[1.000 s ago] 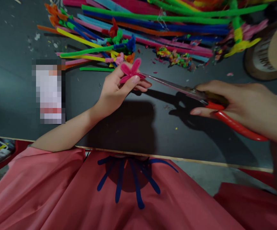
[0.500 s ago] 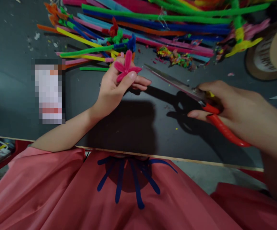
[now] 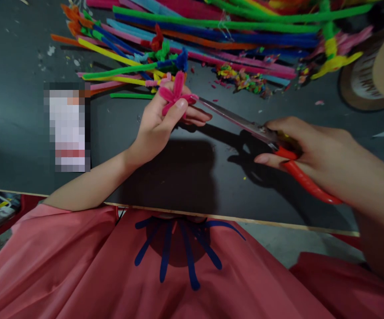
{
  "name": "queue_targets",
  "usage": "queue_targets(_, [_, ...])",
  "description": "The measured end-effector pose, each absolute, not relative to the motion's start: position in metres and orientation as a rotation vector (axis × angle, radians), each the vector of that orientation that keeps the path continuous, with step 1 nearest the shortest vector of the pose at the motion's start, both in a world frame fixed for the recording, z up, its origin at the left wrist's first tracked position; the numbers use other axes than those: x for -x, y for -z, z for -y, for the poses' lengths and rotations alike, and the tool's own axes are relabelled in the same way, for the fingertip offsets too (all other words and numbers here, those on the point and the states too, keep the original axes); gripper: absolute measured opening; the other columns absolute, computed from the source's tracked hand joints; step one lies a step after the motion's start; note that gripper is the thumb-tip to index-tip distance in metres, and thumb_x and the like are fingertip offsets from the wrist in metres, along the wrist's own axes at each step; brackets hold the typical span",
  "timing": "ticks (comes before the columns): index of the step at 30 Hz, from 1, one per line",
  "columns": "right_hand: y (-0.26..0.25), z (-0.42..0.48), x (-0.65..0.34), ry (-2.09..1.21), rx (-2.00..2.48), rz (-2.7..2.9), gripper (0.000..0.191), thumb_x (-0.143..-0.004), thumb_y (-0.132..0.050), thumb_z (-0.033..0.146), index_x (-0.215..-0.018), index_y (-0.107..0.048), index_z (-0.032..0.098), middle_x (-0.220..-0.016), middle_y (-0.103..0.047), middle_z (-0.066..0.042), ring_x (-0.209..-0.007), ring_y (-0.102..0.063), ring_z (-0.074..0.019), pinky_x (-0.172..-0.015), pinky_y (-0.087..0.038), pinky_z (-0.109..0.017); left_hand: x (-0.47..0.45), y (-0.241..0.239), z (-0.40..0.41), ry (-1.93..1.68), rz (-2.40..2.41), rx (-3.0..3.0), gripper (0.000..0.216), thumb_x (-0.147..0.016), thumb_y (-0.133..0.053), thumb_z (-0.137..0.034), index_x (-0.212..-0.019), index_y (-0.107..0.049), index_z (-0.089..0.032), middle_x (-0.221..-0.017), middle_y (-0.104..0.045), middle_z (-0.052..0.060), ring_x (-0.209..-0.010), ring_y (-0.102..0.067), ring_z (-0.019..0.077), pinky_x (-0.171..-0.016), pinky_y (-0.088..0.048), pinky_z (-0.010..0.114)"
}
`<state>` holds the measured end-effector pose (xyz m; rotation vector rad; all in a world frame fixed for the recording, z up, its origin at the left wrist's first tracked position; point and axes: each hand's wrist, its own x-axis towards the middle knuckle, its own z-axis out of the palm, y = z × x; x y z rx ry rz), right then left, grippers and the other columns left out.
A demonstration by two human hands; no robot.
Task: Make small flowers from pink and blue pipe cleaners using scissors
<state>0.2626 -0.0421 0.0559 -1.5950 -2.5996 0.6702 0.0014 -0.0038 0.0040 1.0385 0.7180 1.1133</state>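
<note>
Pinched between thumb and fingers of my left hand is a bright pink pipe-cleaner flower, its petals spread outward. My right hand grips a pair of scissors with red handles, pointing left. The tips of the blades are at the flower's right-hand petal, and the blades look closed or nearly so. Whether they touch the petal or only overlap it in view, I cannot tell. Both hands are above the dark table, with shadows of the hand and scissors beneath.
Many coloured pipe cleaners lie across the back of the table. A heap of fuzzy clippings sits in front of them. On the left is a blurred-out white rectangular object; at the right, a round brown lettered item.
The scissors have moved left and their blades have closed, bringing the tips to the pink petal. My left hand and the flower have barely shifted.
</note>
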Motion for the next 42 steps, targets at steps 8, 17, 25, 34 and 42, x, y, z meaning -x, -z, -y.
queue_targets(8, [-0.056,0.04,-0.268,-0.767,1.633,2.582,0.05,-0.079,-0.047,0.068,-0.105,-0.052,0.026,-0.074,-0.058,0.003,-0.056,-0.052,-0.0106,-0.051,-0.036,-0.021,0.001,-0.006,0.003,-1.066,-0.917,-1.047,0.018,-0.087,-0.051,-0.035,-0.091,-0.052,-0.018,-0.068,-0.068,-0.004,-0.069,-0.072,0.011,-0.066,-0.057,0.022])
queue_targets(17, [-0.053,0.036,-0.27,-0.738,1.609,2.616,0.055,-0.079,-0.037,0.073,-0.104,-0.054,0.026,-0.072,-0.06,0.002,-0.053,-0.053,-0.011,-0.05,-0.036,-0.022,0.001,0.002,0.002,-1.102,-0.832,-1.109,0.025,-0.084,-0.053,-0.042,-0.091,-0.051,-0.018,-0.07,-0.067,-0.006,-0.071,-0.072,0.0109,-0.067,-0.06,0.024])
queue_targets(25, [-0.058,0.032,-0.273,-0.646,1.714,2.573,0.065,-0.077,-0.029,0.078,-0.103,-0.055,0.024,-0.068,-0.056,0.001,-0.052,-0.048,-0.0102,-0.051,-0.033,-0.022,0.001,0.001,0.002,-1.064,-0.861,-1.118,0.029,-0.085,-0.051,-0.045,-0.092,-0.05,-0.017,-0.073,-0.07,-0.004,-0.075,-0.073,0.0121,-0.068,-0.061,0.025])
queue_targets(34, [-0.056,0.032,-0.273,-0.129,2.062,2.852,0.083,-0.075,-0.006,0.08,-0.115,-0.048,0.02,-0.092,-0.06,-0.011,-0.069,-0.057,-0.0239,-0.049,-0.032,-0.029,0.004,-0.004,0.002,-1.047,-0.858,-1.118,0.026,-0.088,-0.048,-0.043,-0.099,-0.05,-0.019,-0.075,-0.072,-0.003,-0.074,-0.072,0.012,-0.069,-0.06,0.026])
queue_targets(42, [-0.053,0.035,-0.271,0.078,2.034,2.785,0.08,-0.077,-0.012,0.078,-0.116,-0.047,0.019,-0.092,-0.063,-0.011,-0.076,-0.062,-0.0254,-0.052,-0.036,-0.03,0.003,-0.003,0.002,-1.079,-0.894,-1.112,0.027,-0.088,-0.048,-0.044,-0.1,-0.05,-0.02,-0.078,-0.072,-0.003,-0.074,-0.072,0.0114,-0.069,-0.059,0.025])
